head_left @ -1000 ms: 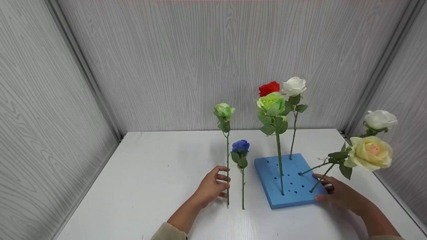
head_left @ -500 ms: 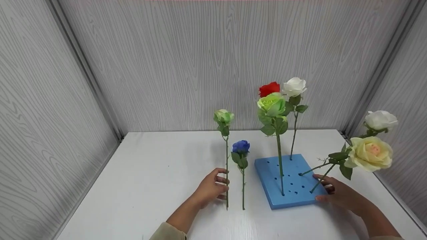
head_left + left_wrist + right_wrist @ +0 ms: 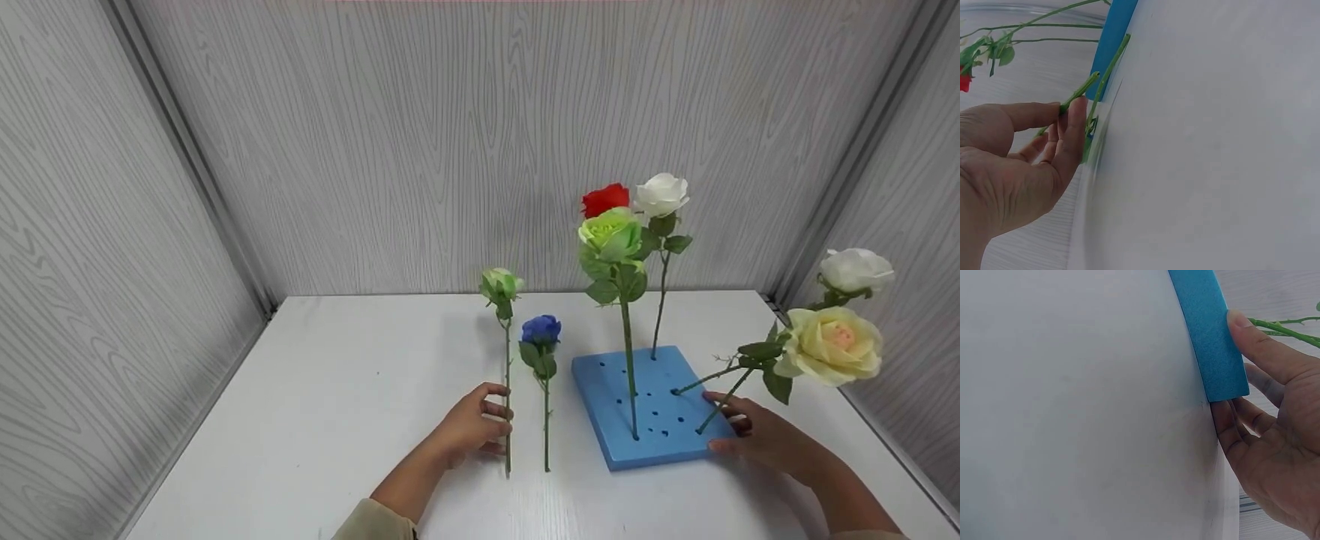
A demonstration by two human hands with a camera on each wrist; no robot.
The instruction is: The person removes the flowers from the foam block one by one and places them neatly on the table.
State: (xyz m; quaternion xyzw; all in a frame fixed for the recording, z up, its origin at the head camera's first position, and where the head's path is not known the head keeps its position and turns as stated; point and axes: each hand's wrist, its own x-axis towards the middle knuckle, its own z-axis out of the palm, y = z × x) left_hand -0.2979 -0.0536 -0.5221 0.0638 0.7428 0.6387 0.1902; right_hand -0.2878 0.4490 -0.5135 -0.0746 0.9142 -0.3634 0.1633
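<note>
My left hand (image 3: 469, 427) pinches the lower stem of a light green rose (image 3: 501, 285) between thumb and fingers. The left wrist view shows the cut end of that stem (image 3: 1084, 90) sticking out past the fingertips. Just right of it, a blue rose (image 3: 541, 330) lies on the table with its stem toward me. My right hand (image 3: 772, 442) grips the right edge of a blue foam block (image 3: 619, 450) with holes. In the right wrist view its thumb sits on the top of the block (image 3: 1210, 343), the fingers against the side.
Standing in the block are a red rose (image 3: 606, 199), another green rose (image 3: 611, 236) and a white rose (image 3: 661, 193). A second white rose (image 3: 855, 270) and a yellow rose (image 3: 832, 345) lean out over my right hand. Grey wood-grain panels (image 3: 390, 150) enclose the white table (image 3: 300, 390).
The green rose in my left hand has come down, its bloom lower and slightly left of before. My left hand has shifted a little downward too. The right hand and block stay put.
</note>
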